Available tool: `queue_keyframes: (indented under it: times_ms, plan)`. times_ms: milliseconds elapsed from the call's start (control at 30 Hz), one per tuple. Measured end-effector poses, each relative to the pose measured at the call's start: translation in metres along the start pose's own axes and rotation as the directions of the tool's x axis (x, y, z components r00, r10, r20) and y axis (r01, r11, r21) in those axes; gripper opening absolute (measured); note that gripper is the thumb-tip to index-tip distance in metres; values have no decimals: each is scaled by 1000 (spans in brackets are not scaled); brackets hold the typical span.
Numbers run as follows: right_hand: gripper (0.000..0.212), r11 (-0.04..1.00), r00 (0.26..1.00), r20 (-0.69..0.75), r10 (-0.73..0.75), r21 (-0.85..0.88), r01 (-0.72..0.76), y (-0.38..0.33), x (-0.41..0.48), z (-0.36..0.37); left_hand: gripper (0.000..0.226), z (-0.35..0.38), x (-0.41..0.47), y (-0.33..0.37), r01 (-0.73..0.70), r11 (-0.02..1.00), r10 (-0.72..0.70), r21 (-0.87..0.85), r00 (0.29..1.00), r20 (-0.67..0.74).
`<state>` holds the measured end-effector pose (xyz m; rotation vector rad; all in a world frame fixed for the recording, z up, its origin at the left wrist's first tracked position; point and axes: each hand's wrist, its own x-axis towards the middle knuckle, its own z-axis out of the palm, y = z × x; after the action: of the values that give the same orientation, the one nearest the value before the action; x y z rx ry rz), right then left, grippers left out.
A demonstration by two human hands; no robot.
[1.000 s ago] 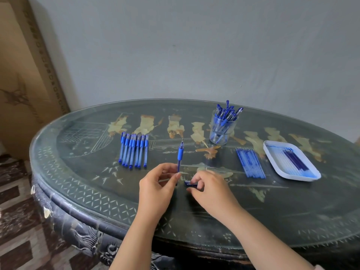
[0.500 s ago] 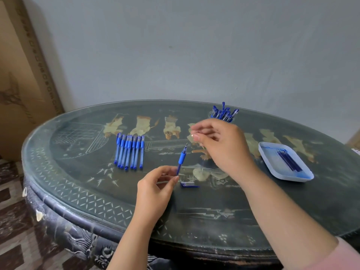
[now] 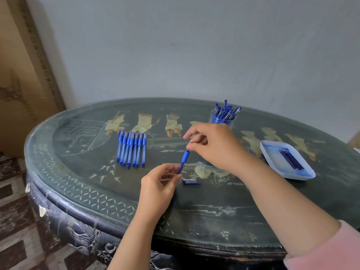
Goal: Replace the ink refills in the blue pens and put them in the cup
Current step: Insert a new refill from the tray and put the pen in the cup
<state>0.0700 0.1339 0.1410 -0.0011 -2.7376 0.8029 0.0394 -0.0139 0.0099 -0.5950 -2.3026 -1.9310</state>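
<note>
Dark oval table against a grey wall. Our left hand pinches an uncapped blue pen near the centre, and our right hand pinches its tip. The far cup holds many pens; the row of pens at left likely remains to do.

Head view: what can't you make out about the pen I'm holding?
- Tip of the pen: covered by the right hand, head view.
- Its lower end: inside the left hand.
- Base of the cup: behind the right hand.
- The refills in the tray: too small to count.

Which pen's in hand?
The tilted pen gripped by the left hand, right hand at its top; others lie in the row or stand in the cup.
</note>
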Motion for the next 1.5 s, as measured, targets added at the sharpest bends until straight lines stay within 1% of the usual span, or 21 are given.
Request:
queue_keyframes:
  times_ms: [33, 100, 200, 233, 300, 367, 467, 533, 600, 633, 733, 800, 867, 933, 1033, 1100, 1167, 1233, 1333, 1400, 1500]
  plan:
    - [9, 1000, 1000, -14, 13, 23, -12, 1, 1, 2, 22, 0, 0, 0, 1, 1000, -1, -6, 1000, -1]
    - [18, 994, 997, -30, 70, 89, -67, 5, 1, 6, 21, -1, 0, 1, 1, 1000, -1, -18, 1000, -9]
    - [31, 962, 985, 39, 170, 210, -175, 10, -3, 11, 20, -1, 0, 3, 6, 1000, -6, -25, 1000, -7]
    - [32, 943, 981, 74, 182, 271, -195, 12, -5, 13, 19, -1, 0, 3, 7, 1000, -7, -25, 1000, -6]
    - [22, 913, 981, 89, 171, 361, -192, 14, -6, 17, 18, -1, 0, 3, 12, 1000, -12, -24, 1000, -5]
    - [9, 916, 984, 17, 177, 362, -171, 13, -7, 22, 18, -1, 0, 4, 15, 1000, -15, -21, 1000, -1]
    - [35, 935, 967, -58, 247, 277, -222, 10, -8, 24, 17, -1, 0, 5, 18, 1000, -18, -19, 1000, 0]
    - [40, 921, 971, 1, 240, 315, -228, 10, -8, 23, 17, -1, 0, 6, 18, 1000, -18, -21, 1000, -3]
    - [34, 889, 976, 61, 209, 403, -216, 11, -9, 23, 17, -2, 0, 6, 20, 1000, -20, -20, 1000, -2]
    - [29, 887, 981, 52, 188, 420, -192, 12, -9, 24, 17, -2, 0, 6, 20, 1000, -21, -18, 1000, -2]
    - [6, 899, 981, -52, 188, 412, -151, 13, -10, 30, 17, -2, 0, 6, 21, 1000, -21, -10, 1000, 5]
    - [18, 901, 970, -94, 225, 399, -170, 13, -10, 31, 17, -2, 0, 5, 19, 1000, -19, -7, 1000, 8]
    - [22, 884, 970, -72, 230, 433, -178, 16, -10, 31, 17, -2, 0, 5, 20, 1000, -20, -13, 1000, 2]
    - [16, 861, 980, -14, 200, 480, -169, 16, -10, 29, 18, -2, 0, 6, 18, 1000, -18, -18, 1000, 0]
    - [7, 876, 984, -45, 174, 464, -134, 17, -10, 30, 19, -2, 1, 5, 9, 1000, -9, -7, 1000, 15]
    - [16, 882, 974, -86, 207, 448, -148, 15, -9, 29, 22, -2, 1, 5, 12, 1000, -11, -16, 1000, 20]
    - [20, 854, 975, -58, 215, 495, -159, 17, -8, 29, 24, -2, 1, 5, 20, 999, -19, -40, 1000, 24]
    - [14, 840, 984, 14, 176, 519, -157, 17, -9, 28, 25, -2, 0, 5, 21, 999, -19, -46, 999, 35]
    - [3, 861, 985, -30, 170, 491, -133, 16, -9, 30, 27, -3, 0, 6, 21, 999, -19, -44, 998, 57]
    - [17, 870, 976, -76, 204, 470, -146, 17, -9, 32, 29, -4, 0, 6, 24, 999, -21, -47, 998, 67]
    - [20, 826, 980, 0, 198, 539, -167, 19, -8, 30, 29, -4, 0, 5, 35, 998, -31, -61, 997, 69]
